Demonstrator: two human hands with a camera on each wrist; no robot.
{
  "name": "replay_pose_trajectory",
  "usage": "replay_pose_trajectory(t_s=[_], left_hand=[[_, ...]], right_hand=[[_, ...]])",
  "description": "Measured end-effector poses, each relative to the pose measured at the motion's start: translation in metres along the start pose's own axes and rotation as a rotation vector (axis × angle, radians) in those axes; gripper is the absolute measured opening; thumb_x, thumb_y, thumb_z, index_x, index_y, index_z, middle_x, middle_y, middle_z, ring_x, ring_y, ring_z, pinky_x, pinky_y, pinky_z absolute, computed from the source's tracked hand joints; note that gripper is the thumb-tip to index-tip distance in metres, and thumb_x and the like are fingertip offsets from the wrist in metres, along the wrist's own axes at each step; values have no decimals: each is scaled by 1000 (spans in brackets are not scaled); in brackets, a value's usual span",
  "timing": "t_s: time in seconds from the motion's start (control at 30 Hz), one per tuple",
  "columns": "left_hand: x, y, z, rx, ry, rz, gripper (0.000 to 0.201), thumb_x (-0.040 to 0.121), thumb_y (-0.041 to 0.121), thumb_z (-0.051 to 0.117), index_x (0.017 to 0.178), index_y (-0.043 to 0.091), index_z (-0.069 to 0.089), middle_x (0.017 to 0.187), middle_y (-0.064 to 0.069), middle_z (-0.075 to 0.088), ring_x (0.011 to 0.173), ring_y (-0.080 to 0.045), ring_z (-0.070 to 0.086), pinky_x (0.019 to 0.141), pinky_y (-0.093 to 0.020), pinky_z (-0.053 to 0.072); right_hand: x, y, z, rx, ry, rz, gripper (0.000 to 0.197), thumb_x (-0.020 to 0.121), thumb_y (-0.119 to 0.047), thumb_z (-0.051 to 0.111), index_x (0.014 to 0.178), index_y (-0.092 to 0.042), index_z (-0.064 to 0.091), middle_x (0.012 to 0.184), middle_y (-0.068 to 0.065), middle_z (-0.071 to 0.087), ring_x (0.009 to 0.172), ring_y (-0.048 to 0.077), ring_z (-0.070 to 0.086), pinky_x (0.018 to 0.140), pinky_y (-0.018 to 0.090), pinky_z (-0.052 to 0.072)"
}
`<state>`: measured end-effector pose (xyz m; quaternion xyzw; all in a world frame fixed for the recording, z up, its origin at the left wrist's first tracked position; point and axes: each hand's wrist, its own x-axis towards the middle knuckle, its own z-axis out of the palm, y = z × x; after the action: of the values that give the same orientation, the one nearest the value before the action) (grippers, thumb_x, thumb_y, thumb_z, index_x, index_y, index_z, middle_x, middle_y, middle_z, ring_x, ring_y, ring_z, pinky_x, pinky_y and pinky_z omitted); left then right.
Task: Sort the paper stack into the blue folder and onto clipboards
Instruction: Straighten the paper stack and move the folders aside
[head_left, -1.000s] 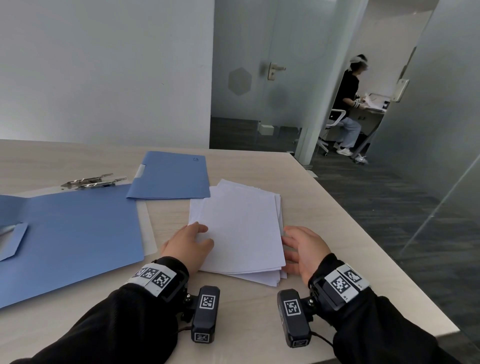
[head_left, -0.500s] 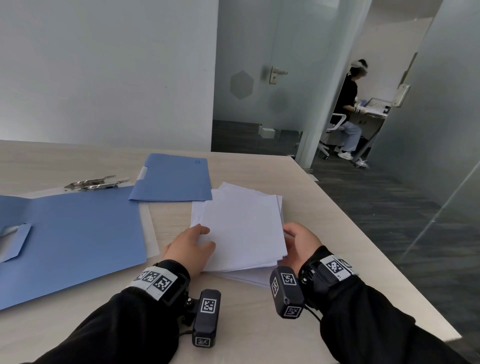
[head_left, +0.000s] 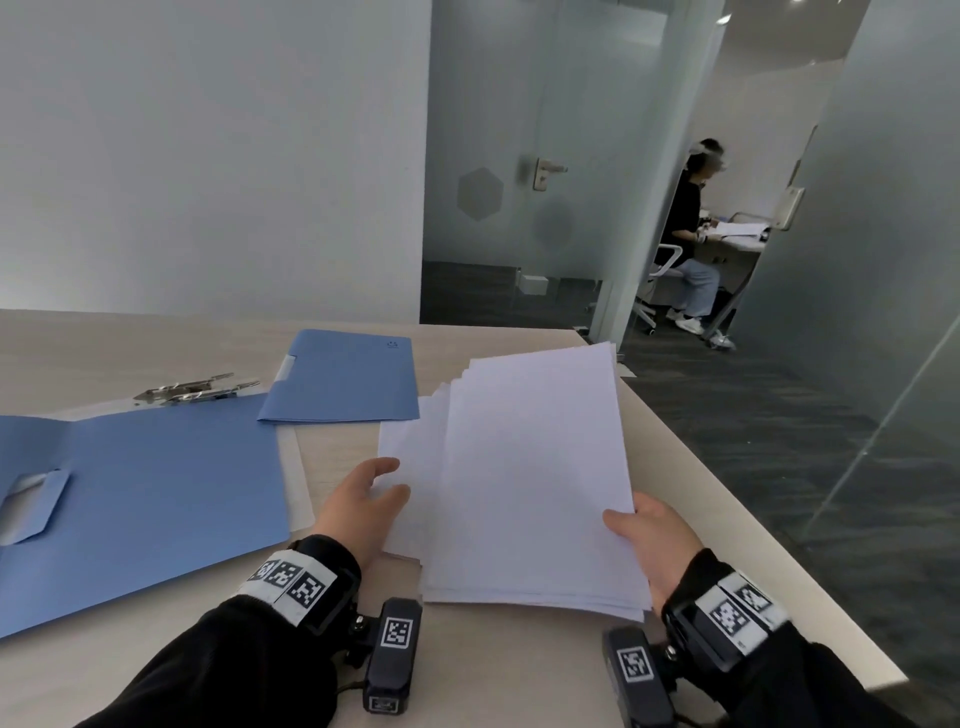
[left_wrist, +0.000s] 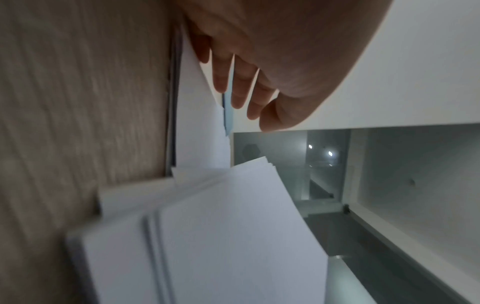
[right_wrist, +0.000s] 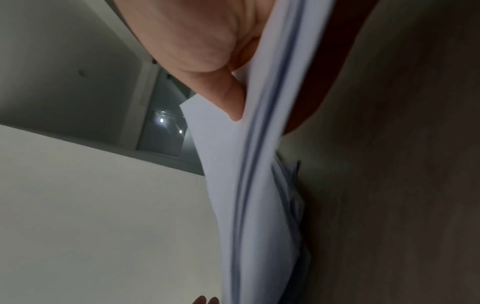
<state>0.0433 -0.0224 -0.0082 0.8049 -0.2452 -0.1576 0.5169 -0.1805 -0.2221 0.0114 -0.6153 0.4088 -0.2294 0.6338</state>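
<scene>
My right hand (head_left: 641, 527) grips a thick bundle of white paper (head_left: 535, 467) by its near right edge, thumb (right_wrist: 228, 98) on top, and holds it tilted up off the table. A few white sheets (head_left: 410, 452) stay flat on the table beneath it. My left hand (head_left: 366, 499) rests on their left edge, its fingers (left_wrist: 233, 90) straight. An open blue folder (head_left: 156, 493) lies to the left. A closed blue folder (head_left: 343, 379) lies behind it. Metal clipboard clips (head_left: 197, 388) show at the open folder's far edge.
The light wooden table (head_left: 519, 675) ends close to my right hand, with dark floor beyond its right edge. A clear board edge (head_left: 297, 478) sticks out from under the open folder. A seated person (head_left: 691, 234) works in the far room behind glass walls.
My right hand went from lying beside the stack to gripping its right edge and lifting most of the sheets up and to the right. My left hand stayed on the remaining sheets.
</scene>
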Motion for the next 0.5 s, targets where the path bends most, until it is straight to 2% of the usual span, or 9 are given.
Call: replay_pose_trajectory(t_s=[0.1,0.2,0.3,0.37,0.43,0.5], left_hand=[[-6,16,2,-83,10,62,48,92,27,56,139,24,45,139,5,52,130,-14,46,106,-32,37],[-6,43,4,-212,-22,105,57,93,30,56,146,20,37,139,5,51,128,-14,48,106,-30,36],[-4,69,2,-326,-55,140,51,93,31,56,141,24,44,129,7,61,116,-15,59,103,-35,43],[-4,83,1,-426,-82,183,35,94,26,55,129,24,57,113,3,71,96,-13,69,87,-35,54],[-5,92,2,-504,-64,220,19,96,16,51,111,17,64,91,3,74,72,-8,69,68,-26,53],[-7,95,4,-532,-38,237,15,97,14,49,96,17,63,76,7,71,61,-6,64,60,-24,50]], right_hand=[[-9,3,-11,125,-14,-85,24,95,0,51,107,-9,69,102,12,76,93,33,69,79,41,54],[-15,-2,-9,180,-40,-180,25,97,-1,49,108,-13,69,103,8,77,92,28,70,79,40,54],[-16,-10,-3,202,-32,-272,26,97,-2,49,108,-16,68,106,8,76,96,28,70,85,44,54],[-16,-16,2,203,-20,-333,27,97,-3,49,108,-18,68,107,6,76,100,27,69,88,45,53],[-14,-22,5,218,-13,-374,28,97,-3,50,108,-20,68,107,6,75,100,26,69,88,44,53],[-11,-25,6,244,-19,-384,26,96,-2,52,107,-18,69,106,8,75,100,28,69,87,45,54]])
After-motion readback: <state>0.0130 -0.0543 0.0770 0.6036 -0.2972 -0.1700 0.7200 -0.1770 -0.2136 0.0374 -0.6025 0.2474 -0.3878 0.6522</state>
